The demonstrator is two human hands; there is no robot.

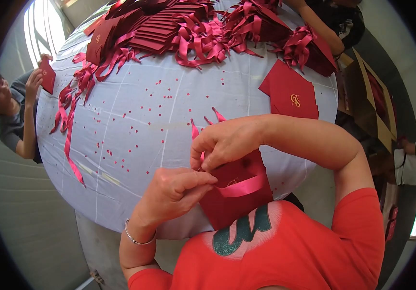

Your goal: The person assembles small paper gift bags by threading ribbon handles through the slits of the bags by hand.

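A dark red paper bag (227,208) with a gold emblem lies at the table's near edge, close to my body. Across it loops a glossy pink ribbon (240,188). My left hand (176,191) pinches the ribbon at the bag's left side, thumb and forefinger together. Coming over the bag from the right, my right hand (227,142) is closed, its fingertips pressed on the ribbon beside the left ones. Pink ribbon ends stick up beyond my right hand. The bag's upper part is hidden under my right hand and forearm.
A white-covered round table (121,96) carries scattered red paper dots. At the far side lie stacked red bags (157,26) with tangled pink ribbons (198,38). Flat red bags (292,92) lie at right. A co-worker (17,106) sits left; a cardboard box (369,96) stands right.
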